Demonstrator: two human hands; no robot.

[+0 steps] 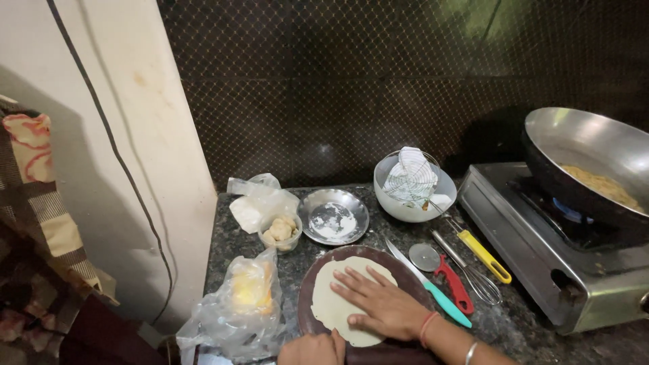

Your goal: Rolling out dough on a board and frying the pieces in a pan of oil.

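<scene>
At lower centre, pressing flat dough sheet (345, 297) with open right hand (382, 304), fingers spread; left hand (312, 349) mostly cropped, grip unreadable.

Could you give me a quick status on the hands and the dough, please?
Right hand flat on the rolled dough, open. Left hand at the round board's near edge, grip unclear. Knife and cutter wheel lie beside the board.

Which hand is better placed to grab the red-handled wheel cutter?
Probably the right hand: it lies flat on the dough round, next to the red-handled wheel cutter. The left hand sits at the board's near edge, farther away.
</scene>
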